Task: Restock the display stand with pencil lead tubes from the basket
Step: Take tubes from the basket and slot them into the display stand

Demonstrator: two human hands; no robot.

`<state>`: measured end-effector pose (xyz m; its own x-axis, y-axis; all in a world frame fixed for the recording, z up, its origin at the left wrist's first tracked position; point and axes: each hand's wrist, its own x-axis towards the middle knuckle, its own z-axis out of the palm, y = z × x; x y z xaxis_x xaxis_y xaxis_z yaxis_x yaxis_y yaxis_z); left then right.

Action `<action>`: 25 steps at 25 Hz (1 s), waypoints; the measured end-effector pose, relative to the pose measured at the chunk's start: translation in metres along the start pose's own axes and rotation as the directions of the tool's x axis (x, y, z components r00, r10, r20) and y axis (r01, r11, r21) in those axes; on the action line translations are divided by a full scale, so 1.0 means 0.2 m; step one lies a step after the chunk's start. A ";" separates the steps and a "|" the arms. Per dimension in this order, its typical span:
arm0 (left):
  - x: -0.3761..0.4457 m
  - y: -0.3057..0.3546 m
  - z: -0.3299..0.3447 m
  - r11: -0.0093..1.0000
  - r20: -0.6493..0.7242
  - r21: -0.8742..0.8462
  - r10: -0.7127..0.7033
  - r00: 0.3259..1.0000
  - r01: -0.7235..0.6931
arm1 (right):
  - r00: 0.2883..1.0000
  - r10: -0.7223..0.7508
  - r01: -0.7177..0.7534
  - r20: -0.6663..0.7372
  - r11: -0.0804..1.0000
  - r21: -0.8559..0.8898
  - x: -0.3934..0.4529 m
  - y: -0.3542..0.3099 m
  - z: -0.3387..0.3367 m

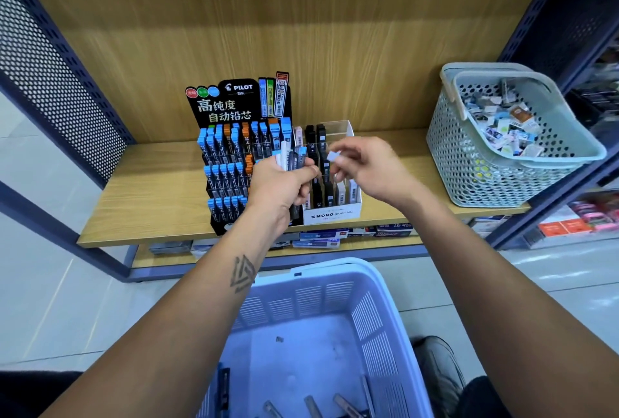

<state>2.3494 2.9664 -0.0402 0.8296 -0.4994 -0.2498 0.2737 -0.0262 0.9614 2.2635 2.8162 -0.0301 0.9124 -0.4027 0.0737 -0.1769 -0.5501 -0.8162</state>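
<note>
A black Pilot display stand [234, 136] on the wooden shelf holds rows of blue-capped and orange-capped pencil lead tubes. Beside it on the right stands a white Mono box [333, 213] with black and white tubes. My left hand [281, 183] grips a bunch of lead tubes [293, 158] upright in front of the stand. My right hand [365, 166] pinches a single blue-capped tube [332, 156] just right of the bunch, above the Mono box. The blue basket [385, 310] lies below my arms with a few tubes [311, 406] on its floor.
A grey-green perforated basket [475, 166] full of small packets sits at the shelf's right end. Dark metal uprights frame the wooden shelf [150, 196]. A lower shelf holds boxed stationery [318, 238]. A dark shoe [438, 370] rests on the tiled floor right of the blue basket.
</note>
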 end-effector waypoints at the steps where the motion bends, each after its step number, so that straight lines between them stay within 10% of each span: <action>1: 0.00 0.00 -0.01 1.000 -0.007 -0.022 -0.009 1.000 0.009 | 1.000 0.015 -0.014 -0.026 0.999 0.041 0.01 0.00 -0.02; 14: 0.02 -0.15 0.02 0.987 0.060 -0.027 -0.155 0.986 0.157 | 0.933 0.188 -0.172 -0.307 0.982 0.079 -0.03 0.17 -0.08; 25: 0.02 -0.20 0.00 0.987 0.085 0.017 -0.160 0.983 0.159 | 0.985 -0.047 -0.048 -0.166 0.850 -0.525 -0.04 0.32 0.08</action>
<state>2.3416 2.9648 -0.0797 0.7308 -0.5606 -0.3895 0.3935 -0.1203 0.9114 2.2502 2.7966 -0.0925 0.8457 -0.4922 0.2059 -0.3877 -0.8321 -0.3966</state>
